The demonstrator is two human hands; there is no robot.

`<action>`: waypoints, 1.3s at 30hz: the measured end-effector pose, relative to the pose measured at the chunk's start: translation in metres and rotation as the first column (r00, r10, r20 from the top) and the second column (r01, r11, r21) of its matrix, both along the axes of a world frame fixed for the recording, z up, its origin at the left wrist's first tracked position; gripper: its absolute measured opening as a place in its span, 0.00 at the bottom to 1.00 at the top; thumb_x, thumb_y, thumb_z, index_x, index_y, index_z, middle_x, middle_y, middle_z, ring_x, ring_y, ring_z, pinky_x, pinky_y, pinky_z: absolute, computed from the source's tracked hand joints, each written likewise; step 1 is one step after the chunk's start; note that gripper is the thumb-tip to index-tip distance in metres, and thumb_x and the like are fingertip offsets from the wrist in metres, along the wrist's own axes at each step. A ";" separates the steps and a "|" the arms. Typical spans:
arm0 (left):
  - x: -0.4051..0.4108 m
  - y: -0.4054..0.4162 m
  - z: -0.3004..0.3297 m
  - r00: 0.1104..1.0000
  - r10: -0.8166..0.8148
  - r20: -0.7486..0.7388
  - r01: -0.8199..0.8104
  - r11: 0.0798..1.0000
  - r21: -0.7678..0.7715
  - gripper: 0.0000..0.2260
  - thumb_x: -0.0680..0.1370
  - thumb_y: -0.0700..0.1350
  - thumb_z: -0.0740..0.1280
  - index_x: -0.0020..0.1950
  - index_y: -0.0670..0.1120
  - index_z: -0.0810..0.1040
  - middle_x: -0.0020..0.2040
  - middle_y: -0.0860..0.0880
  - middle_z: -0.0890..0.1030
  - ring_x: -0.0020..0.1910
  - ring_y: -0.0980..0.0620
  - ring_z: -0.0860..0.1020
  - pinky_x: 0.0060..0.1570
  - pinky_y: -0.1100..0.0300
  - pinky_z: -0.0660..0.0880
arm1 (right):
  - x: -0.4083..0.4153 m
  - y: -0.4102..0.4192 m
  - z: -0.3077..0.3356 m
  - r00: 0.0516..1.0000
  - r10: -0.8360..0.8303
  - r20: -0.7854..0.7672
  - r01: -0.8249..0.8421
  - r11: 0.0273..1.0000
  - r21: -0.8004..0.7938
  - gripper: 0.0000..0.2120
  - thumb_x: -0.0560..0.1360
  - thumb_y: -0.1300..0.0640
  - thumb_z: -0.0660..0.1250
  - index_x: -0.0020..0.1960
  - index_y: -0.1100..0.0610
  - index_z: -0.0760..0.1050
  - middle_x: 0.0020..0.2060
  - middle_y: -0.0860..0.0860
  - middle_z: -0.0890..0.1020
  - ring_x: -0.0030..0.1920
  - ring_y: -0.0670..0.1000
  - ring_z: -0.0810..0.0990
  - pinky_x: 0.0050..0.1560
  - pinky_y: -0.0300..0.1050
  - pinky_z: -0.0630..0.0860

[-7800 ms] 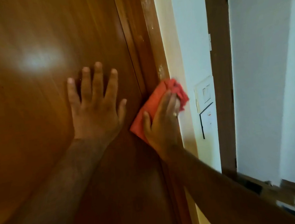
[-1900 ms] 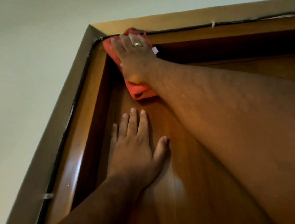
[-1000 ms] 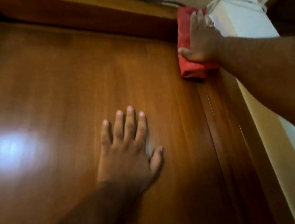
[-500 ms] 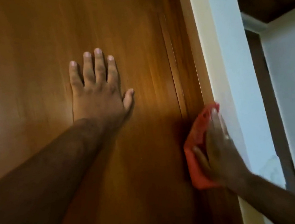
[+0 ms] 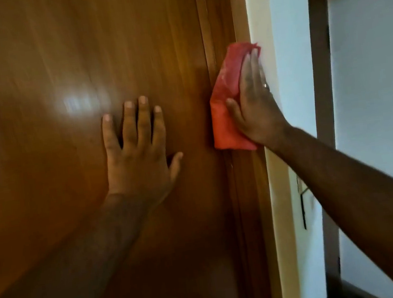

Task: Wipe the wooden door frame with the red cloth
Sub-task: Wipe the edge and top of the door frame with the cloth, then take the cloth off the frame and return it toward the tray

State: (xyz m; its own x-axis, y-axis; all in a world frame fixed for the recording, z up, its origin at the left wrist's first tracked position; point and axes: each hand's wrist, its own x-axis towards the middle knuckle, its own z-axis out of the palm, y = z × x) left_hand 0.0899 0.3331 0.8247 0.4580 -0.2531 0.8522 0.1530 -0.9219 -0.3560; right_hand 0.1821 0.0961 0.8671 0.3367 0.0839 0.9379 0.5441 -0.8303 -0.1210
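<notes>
- Head view: wooden door (image 5: 68,164) filling the left, wooden door frame (image 5: 238,7) running up its right edge, pale wall (image 5: 286,63) beyond.
- Right hand (image 5: 254,107) flat, fingers straight and together, pressing the red cloth (image 5: 225,110) against the frame's right upright, about mid-height in view. Pinned under the palm, not gripped in a fist.
- Cloth folded, straddling the seam between door edge and frame, top corner poking past the fingertips toward the wall.
- Left hand (image 5: 138,146) spread wide open on the door panel, empty, bracing; well clear of the cloth.
- Progress: mid-wipe on the right upright, by the look of it. Frame above and below the cloth plain to see, but too blurred to tell wiped from unwiped.
- Left to do, at a guess: lower stretch of this upright; top rail and far upright out of view, so no call on those.
</notes>
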 end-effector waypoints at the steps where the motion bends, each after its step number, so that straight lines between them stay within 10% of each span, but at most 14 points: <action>1: 0.001 0.000 -0.017 1.000 0.010 -0.022 -0.010 1.000 0.018 0.41 0.78 0.65 0.55 0.82 0.42 0.49 0.82 0.38 0.48 0.81 0.38 0.46 0.74 0.36 0.34 | 0.001 -0.001 -0.029 1.000 0.005 -0.011 -0.004 1.000 0.006 0.38 0.81 0.48 0.58 0.79 0.66 0.43 0.79 0.65 0.48 0.78 0.65 0.50 0.74 0.63 0.58; 5: 0.006 0.002 -0.041 0.999 0.035 -0.019 -0.033 0.995 0.097 0.39 0.80 0.63 0.54 0.82 0.41 0.47 0.82 0.38 0.47 0.81 0.38 0.46 0.73 0.37 0.32 | -0.005 -0.006 -0.206 0.992 -0.071 -0.103 0.066 0.996 -0.059 0.27 0.84 0.53 0.54 0.75 0.68 0.54 0.72 0.71 0.64 0.72 0.68 0.67 0.66 0.64 0.72; 9: 0.005 0.000 -0.038 0.999 0.034 -0.038 -0.031 0.997 0.071 0.38 0.80 0.63 0.54 0.82 0.40 0.47 0.82 0.37 0.47 0.80 0.37 0.45 0.73 0.34 0.37 | -0.020 -0.008 -0.320 0.930 -0.127 -0.346 0.118 0.992 -0.045 0.40 0.71 0.56 0.76 0.73 0.70 0.59 0.67 0.72 0.70 0.65 0.70 0.74 0.65 0.63 0.70; 16: 0.003 -0.004 -0.048 0.998 -0.053 -0.044 0.053 0.999 0.000 0.35 0.81 0.59 0.56 0.81 0.41 0.51 0.81 0.36 0.52 0.80 0.36 0.50 0.74 0.34 0.42 | -0.041 -0.021 -0.281 0.943 -0.018 -0.332 0.018 1.000 -0.003 0.43 0.68 0.50 0.78 0.74 0.58 0.59 0.69 0.65 0.70 0.65 0.67 0.73 0.59 0.55 0.72; 20: 0.005 -0.032 -0.141 0.893 -0.292 -0.341 0.328 0.943 0.052 0.35 0.78 0.57 0.59 0.80 0.39 0.56 0.79 0.36 0.62 0.78 0.36 0.61 0.76 0.43 0.49 | -0.051 -0.024 -0.242 0.908 -0.190 -0.372 0.123 0.972 -0.198 0.37 0.67 0.46 0.76 0.71 0.51 0.65 0.58 0.63 0.75 0.54 0.64 0.78 0.49 0.56 0.78; 25: 0.011 -0.083 -0.262 0.647 -0.581 -0.494 0.380 0.808 -0.451 0.40 0.74 0.65 0.65 0.77 0.38 0.66 0.72 0.38 0.74 0.69 0.39 0.74 0.68 0.44 0.69 | -0.067 -0.044 -0.238 0.866 -0.278 -0.416 0.145 0.935 -0.323 0.20 0.71 0.43 0.72 0.52 0.57 0.77 0.49 0.60 0.78 0.46 0.63 0.79 0.45 0.53 0.76; 32: 0.013 -0.162 -0.377 0.215 -0.972 -0.098 -0.116 0.074 -0.991 0.17 0.66 0.60 0.72 0.49 0.54 0.78 0.39 0.60 0.82 0.40 0.58 0.80 0.38 0.61 0.73 | -0.133 -0.160 -0.323 0.603 -0.014 -0.798 0.189 0.974 0.126 0.22 0.61 0.32 0.73 0.39 0.49 0.75 0.37 0.47 0.75 0.37 0.49 0.76 0.35 0.41 0.69; 36: -0.006 -0.215 -0.449 0.119 -0.993 -0.001 -0.495 -0.059 -0.867 0.07 0.72 0.39 0.76 0.45 0.49 0.81 0.35 0.55 0.85 0.36 0.55 0.82 0.36 0.63 0.79 | -0.193 -0.247 -0.425 0.312 0.273 -0.910 0.480 0.781 0.399 0.31 0.57 0.35 0.79 0.51 0.53 0.83 0.45 0.52 0.86 0.46 0.52 0.85 0.47 0.52 0.82; 39: -0.032 -0.253 -0.504 0.065 -0.995 -0.079 -0.720 0.008 -0.694 0.02 0.78 0.43 0.70 0.47 0.48 0.82 0.41 0.50 0.87 0.41 0.49 0.85 0.38 0.58 0.81 | -0.242 -0.287 -0.514 0.183 0.541 -0.821 0.679 0.535 0.503 0.32 0.61 0.43 0.77 0.60 0.56 0.78 0.55 0.58 0.84 0.52 0.57 0.84 0.55 0.58 0.81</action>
State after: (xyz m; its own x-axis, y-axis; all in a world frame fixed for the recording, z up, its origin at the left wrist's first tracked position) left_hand 0.0582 0.0801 0.3206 0.8006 -0.3711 -0.4705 0.4278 -0.1958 0.8824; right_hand -0.0599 -0.1908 0.3536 0.7855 -0.3821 -0.4868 -0.5502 -0.0711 -0.8320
